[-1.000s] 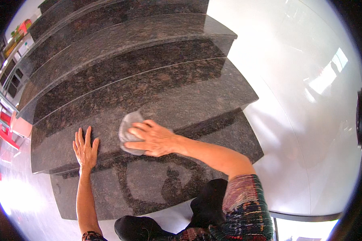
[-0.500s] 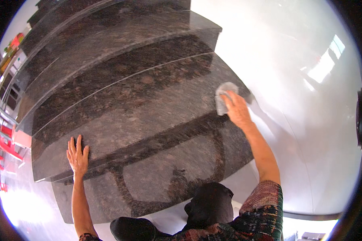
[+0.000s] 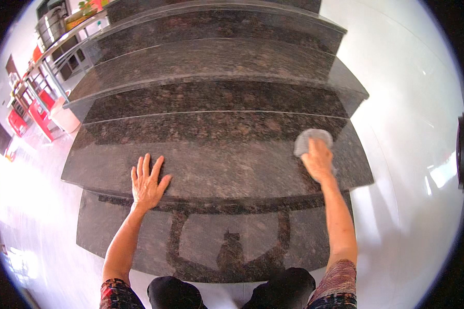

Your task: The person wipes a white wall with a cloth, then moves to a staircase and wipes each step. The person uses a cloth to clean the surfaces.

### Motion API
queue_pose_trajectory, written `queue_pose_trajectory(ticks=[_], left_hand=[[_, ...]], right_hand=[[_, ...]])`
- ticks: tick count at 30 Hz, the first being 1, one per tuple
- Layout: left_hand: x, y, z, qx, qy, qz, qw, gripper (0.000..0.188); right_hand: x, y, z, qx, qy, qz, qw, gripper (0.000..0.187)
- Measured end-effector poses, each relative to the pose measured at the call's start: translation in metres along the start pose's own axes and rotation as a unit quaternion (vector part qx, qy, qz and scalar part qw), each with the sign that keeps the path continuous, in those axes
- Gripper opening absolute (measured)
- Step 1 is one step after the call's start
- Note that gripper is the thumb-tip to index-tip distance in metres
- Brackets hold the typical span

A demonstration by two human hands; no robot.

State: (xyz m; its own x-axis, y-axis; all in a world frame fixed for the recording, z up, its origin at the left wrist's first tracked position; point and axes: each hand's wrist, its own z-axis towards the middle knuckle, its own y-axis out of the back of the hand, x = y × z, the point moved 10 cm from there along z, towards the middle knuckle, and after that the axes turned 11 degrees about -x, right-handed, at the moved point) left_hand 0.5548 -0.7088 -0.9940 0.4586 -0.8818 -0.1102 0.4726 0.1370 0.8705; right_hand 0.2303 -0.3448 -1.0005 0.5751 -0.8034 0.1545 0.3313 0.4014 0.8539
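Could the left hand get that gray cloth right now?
Probably, by stretching across: I see nothing standing on the step between the left hand and the gray cloth. But the right hand holds the cloth, covering part of it, so it's partly in the way.

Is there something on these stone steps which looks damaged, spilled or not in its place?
Nothing clearly stands out. The stone steps show no visible crack or spill, and the grey cloth is in the right hand. The dark shapes low on the stone resemble the person's outline, so they are probably reflections, not stains.
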Motion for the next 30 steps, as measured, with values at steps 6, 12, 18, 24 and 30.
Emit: queue_pose_trajectory(ticks=[6,12,18,24,30], left_hand=[[0.016,-0.004,0.004,0.029,0.101,-0.064,0.992,0.064],[0.012,0.006,0.008,-0.004,0.084,-0.017,0.996,0.069],[0.014,0.004,0.012,-0.002,0.078,-0.016,0.997,0.069],[0.011,0.001,0.015,0.052,0.089,-0.015,0.995,0.070],[0.009,-0.009,0.018,0.104,0.094,0.016,0.990,0.072]], right_hand=[[0.234,-0.002,0.011,-0.104,0.252,0.266,0.925,0.043],[0.359,0.073,0.098,-0.333,0.348,0.187,0.856,0.039],[0.332,0.033,0.169,-0.216,0.304,0.181,0.910,0.036],[0.155,0.011,0.232,-0.064,0.071,0.170,0.981,0.018],[0.069,0.035,0.243,-0.142,-0.059,-0.036,0.987,0.036]])
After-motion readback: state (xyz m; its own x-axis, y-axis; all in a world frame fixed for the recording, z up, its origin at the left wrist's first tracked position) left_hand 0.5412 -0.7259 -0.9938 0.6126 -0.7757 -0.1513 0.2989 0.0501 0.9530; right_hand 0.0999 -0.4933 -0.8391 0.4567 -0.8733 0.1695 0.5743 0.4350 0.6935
